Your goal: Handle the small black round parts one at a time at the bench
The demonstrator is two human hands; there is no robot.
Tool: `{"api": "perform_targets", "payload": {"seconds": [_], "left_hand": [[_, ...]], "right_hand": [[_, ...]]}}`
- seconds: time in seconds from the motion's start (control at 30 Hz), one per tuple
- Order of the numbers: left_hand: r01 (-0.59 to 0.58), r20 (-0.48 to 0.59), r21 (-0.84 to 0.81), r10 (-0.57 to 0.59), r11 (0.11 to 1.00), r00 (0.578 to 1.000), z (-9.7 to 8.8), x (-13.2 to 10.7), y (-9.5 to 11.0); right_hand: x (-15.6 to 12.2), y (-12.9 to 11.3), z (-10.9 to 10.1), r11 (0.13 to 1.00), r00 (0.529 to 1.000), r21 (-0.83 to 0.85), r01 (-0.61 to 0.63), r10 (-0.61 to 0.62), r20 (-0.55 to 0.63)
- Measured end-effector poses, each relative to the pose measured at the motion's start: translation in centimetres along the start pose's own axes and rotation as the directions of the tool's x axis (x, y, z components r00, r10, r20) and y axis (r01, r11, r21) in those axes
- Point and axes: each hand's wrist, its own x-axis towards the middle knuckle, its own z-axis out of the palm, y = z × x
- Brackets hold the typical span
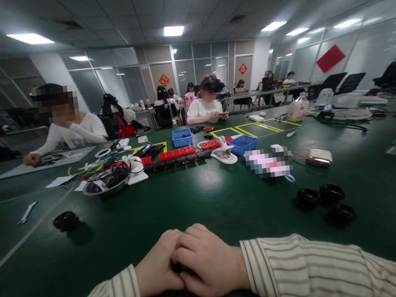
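My left hand point(159, 264) and my right hand point(214, 262) are brought together low in the middle of the view, over the green table. Both are closed, with the right fingers lapping over the left ones. Something dark shows in the gap between them, but its shape is mostly hidden. To the left lies a black ring-shaped part point(66, 221). Three similar black parts, one of them a hollow ring point(331, 193), sit in a group to the right.
A metal bowl point(107, 186) of black items stands at the left, beside a wrench point(27, 213). Red and black power strips point(180, 153), a white clip stand point(224, 152) and blue bins point(242, 144) line the middle. Two people point(207, 104) sit across the table.
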Motion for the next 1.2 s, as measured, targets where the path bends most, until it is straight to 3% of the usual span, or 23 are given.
{"api": "perform_targets", "payload": {"seconds": [0.2, 0.27, 0.43, 0.6, 0.8, 1.03, 1.13, 1.2], "left_hand": [[-0.119, 0.085, 0.053, 0.114, 0.992, 0.99, -0.3, 0.3, -0.9], [-0.102, 0.073, 0.048, 0.099, 0.994, 0.992, -0.3, 0.2, -0.7], [0.061, 0.003, 0.053, -0.061, 0.997, 0.998, -0.4, -0.1, 0.9], [0.075, -0.018, 0.086, -0.074, 0.993, 0.997, -0.2, -0.1, 1.4], [0.021, -0.019, 0.05, -0.02, 0.999, 1.0, 0.1, 0.0, 0.3], [-0.003, 0.047, 0.082, -0.001, 0.997, 0.999, -0.1, 0.2, 0.2], [-0.027, 0.053, 0.079, 0.023, 0.996, 0.998, -0.3, 0.1, 0.3], [-0.039, 0.048, 0.08, 0.035, 0.996, 0.998, -0.3, 0.0, 0.5]], "right_hand": [[0.0, 0.4, 0.3, 0.988, 0.989, 0.066, 0.139, -0.135, -0.055], [0.0, 0.5, 0.2, 0.992, 0.992, 0.071, 0.101, -0.095, -0.089], [-0.1, 0.7, -0.3, 0.996, 0.99, 0.035, -0.088, 0.091, -0.103], [0.0, 0.6, -0.3, 0.992, 0.991, -0.007, -0.13, 0.13, -0.036], [0.1, 0.6, 0.0, 0.999, 1.0, 0.034, 0.03, -0.029, -0.005], [0.0, 0.9, 0.3, 0.968, 0.974, 0.112, 0.226, -0.228, 0.001], [0.0, 0.9, 0.2, 0.965, 0.971, 0.107, 0.239, -0.238, -0.027], [-0.1, 0.8, 0.1, 0.98, 0.982, 0.083, 0.181, -0.175, -0.073]]}}
